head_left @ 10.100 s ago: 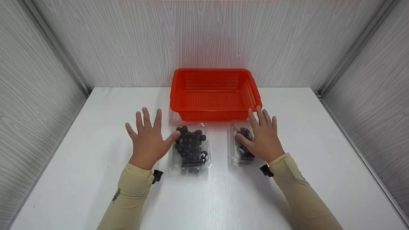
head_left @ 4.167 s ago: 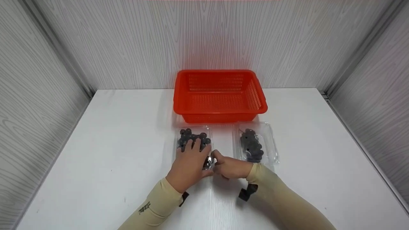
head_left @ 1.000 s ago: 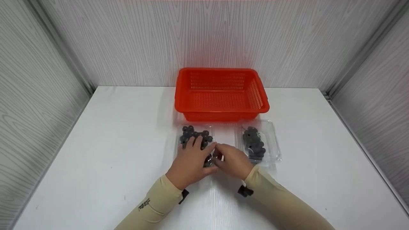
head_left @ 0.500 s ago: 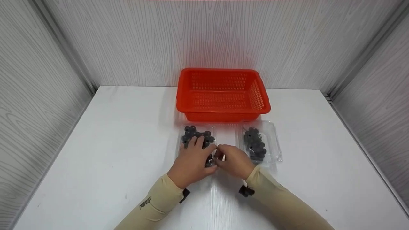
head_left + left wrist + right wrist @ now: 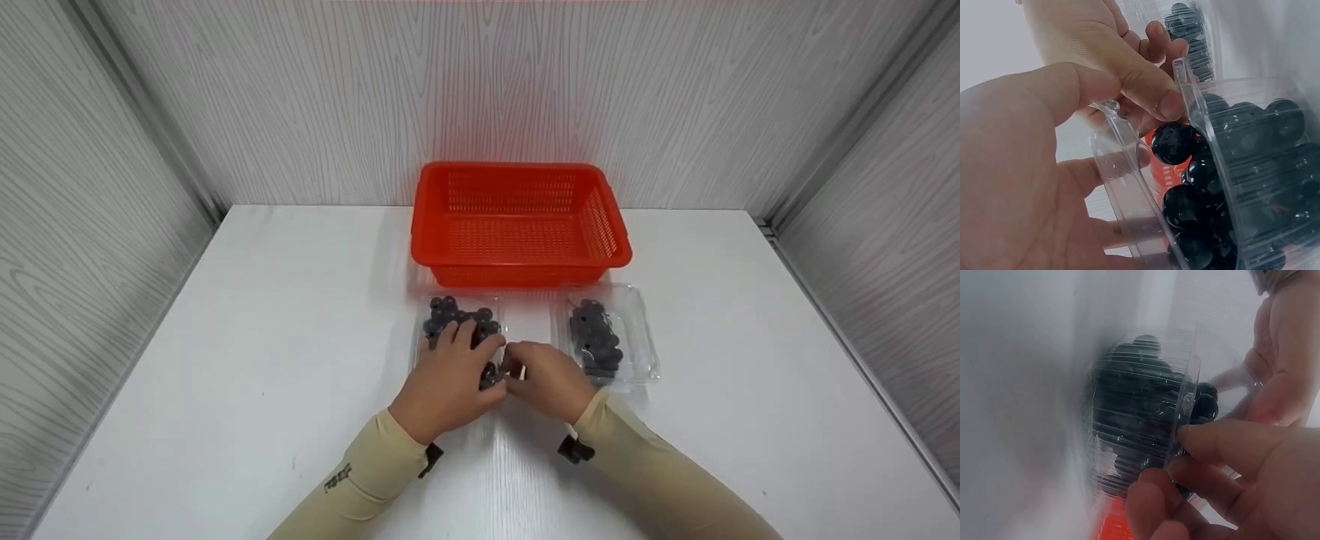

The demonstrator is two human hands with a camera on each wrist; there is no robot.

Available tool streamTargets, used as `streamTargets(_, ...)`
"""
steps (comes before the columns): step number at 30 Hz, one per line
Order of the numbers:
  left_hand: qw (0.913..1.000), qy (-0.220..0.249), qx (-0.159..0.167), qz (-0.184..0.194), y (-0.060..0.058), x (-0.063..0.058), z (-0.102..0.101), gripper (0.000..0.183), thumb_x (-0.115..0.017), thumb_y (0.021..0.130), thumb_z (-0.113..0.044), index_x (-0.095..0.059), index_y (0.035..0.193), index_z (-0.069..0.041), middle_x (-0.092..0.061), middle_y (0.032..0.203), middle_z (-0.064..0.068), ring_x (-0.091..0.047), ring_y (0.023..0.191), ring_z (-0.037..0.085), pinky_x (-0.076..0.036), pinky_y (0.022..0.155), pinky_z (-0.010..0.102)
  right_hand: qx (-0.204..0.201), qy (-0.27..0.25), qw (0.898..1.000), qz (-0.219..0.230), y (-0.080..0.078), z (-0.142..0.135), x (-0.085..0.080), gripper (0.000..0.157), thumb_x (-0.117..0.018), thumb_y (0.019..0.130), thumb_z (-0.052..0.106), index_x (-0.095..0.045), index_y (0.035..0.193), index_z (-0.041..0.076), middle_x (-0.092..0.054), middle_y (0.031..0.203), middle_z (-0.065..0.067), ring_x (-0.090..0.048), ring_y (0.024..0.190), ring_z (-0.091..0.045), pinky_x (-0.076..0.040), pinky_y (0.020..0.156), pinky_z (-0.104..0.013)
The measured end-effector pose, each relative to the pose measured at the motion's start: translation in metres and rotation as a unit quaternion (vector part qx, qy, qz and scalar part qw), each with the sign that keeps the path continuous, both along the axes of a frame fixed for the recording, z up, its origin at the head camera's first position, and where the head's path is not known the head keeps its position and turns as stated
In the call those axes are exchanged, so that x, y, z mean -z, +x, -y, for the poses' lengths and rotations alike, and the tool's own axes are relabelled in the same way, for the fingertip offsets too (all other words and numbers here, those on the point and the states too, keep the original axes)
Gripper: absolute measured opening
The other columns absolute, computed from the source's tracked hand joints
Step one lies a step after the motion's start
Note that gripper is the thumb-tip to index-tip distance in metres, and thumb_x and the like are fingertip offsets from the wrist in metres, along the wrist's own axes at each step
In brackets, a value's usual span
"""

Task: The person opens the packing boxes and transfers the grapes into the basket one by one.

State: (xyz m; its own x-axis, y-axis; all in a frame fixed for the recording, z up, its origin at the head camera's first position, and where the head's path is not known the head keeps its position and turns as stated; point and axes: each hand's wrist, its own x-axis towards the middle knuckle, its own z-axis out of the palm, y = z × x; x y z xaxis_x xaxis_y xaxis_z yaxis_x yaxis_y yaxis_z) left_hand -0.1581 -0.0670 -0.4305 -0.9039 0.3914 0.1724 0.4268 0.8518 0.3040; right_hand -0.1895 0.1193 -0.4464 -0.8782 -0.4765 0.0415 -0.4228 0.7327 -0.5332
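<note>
A clear plastic clamshell box [image 5: 499,304] of dark grapes [image 5: 444,313] lies on the white table in front of the red basket. In the left wrist view its lid [image 5: 1129,185] stands a little apart from the base [image 5: 1224,163], and bare grapes [image 5: 1176,143] show in the gap. My left hand [image 5: 442,386] spreads over the lid and grips its corner edge with the thumb and fingers. Thumb and forefinger of my right hand [image 5: 551,379] pinch the rim of the base at its right side. Part of the box is hidden under the hands.
A second clear clamshell box [image 5: 639,334] with dark grapes [image 5: 596,341] lies to the right, close by the right hand. Behind both boxes stands a red plastic basket [image 5: 521,276]. Grey wood-grain panels [image 5: 495,82] wall the table on three sides.
Ten seconds ago both hands were spread above the two boxes; since then they have come together on the left one. Over the last second, only small finger shifts at its right edge.
</note>
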Motion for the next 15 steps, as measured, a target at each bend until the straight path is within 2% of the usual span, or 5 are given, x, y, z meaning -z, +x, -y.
streamTargets(9, 1.0, 0.001, 0.008, 0.003, 0.0001, 0.0003, 0.0005, 0.049, -0.064, 0.094, -0.043, -0.06, 0.138, -0.022, -0.054, 0.142, 0.022, -0.048, 0.134, 0.051, -0.038, 0.101, 0.078, -0.013, 0.001, 1.0, -0.028, 0.0006, -0.0022, 0.0005, 0.011, -0.081, 0.084, 0.008, -0.073, 0.092, 0.011, -0.069, 0.088, -0.005, -0.062, 0.079, -0.019, -0.054, 0.074, -0.04)
streamTargets(15, 0.9999, 0.004, 0.003, 0.015, -0.0007, 0.0008, 0.0015, 0.049, -0.061, 0.094, -0.044, -0.06, 0.139, -0.022, -0.053, 0.144, 0.021, -0.047, 0.136, 0.051, -0.038, 0.101, 0.079, -0.015, 0.006, 0.999, -0.032, 0.002, -0.001, 0.0, 0.01, -0.081, 0.085, 0.009, -0.073, 0.092, 0.011, -0.068, 0.086, -0.004, -0.062, 0.078, -0.019, -0.054, 0.073, -0.039)
